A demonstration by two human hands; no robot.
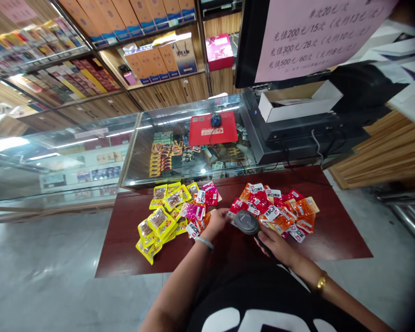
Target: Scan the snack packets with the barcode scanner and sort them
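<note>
My right hand (273,244) is wrapped round the handle of a dark grey handheld barcode scanner (246,222). Between the fingertips of my left hand (218,222) is the edge of a small red-and-white snack packet (230,214), partly hidden by the scanner's head. Right of the scanner lies a loose pile of red and orange snack packets (280,212). Some pink and orange packets (195,211) lie left of my left hand, against a heap of yellow snack packets (162,223) with clear windows.
Everything lies on a dark red-brown tabletop (124,258). Behind it is a glass display counter (180,173) with a red mouse mat (197,133) and a black mouse (216,120). A monitor (247,46) and an open white box (273,110) stand at the right. Shelves of boxed goods (159,62) line the back.
</note>
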